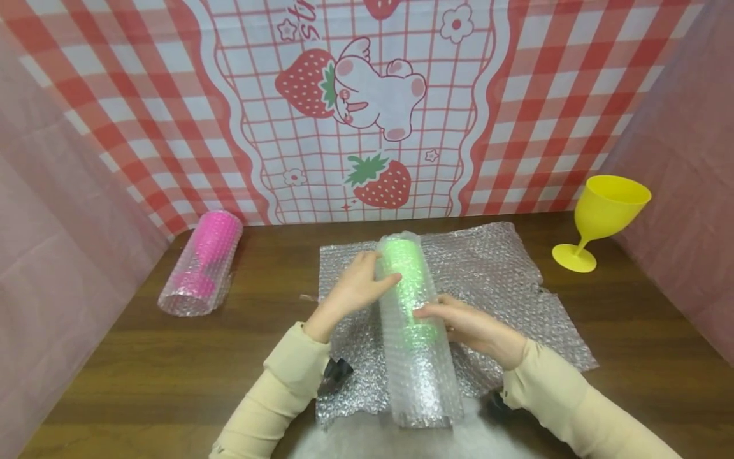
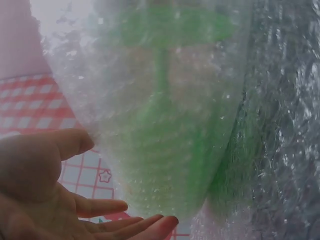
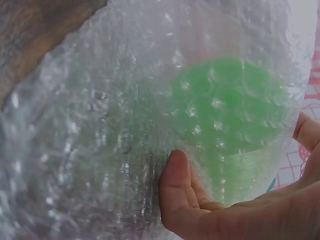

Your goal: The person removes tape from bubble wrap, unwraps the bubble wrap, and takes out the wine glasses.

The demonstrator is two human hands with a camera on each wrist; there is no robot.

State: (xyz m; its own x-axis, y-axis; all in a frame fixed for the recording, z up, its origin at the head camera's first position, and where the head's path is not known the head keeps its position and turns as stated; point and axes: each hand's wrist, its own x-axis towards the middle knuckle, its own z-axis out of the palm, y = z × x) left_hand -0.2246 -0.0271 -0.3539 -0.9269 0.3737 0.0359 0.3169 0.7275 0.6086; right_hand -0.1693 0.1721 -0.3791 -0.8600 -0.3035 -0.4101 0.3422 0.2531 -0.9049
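Note:
A green goblet (image 1: 406, 258) lies inside a roll of clear bubble wrap (image 1: 424, 392), its cup toward the back and its foot nearer to me. My left hand (image 1: 357, 284) is at the roll's left side near the cup, fingers and thumb fairly straight; the left wrist view shows the palm (image 2: 30, 175) beside the wrap. Around the right side, by the goblet's stem and foot, my right hand (image 1: 471, 325) grips the roll with the thumb on top. Curled fingers (image 3: 177, 185) show against the wrap in the right wrist view. Underneath spreads a flat bubble wrap sheet (image 1: 493, 274).
A pink goblet (image 1: 215, 239) rolled in bubble wrap lies at the back left of the brown wooden table (image 1: 269, 280). An unwrapped yellow goblet (image 1: 608, 210) stands upright at the back right. Behind the table hangs a checked strawberry cloth (image 1: 367, 178).

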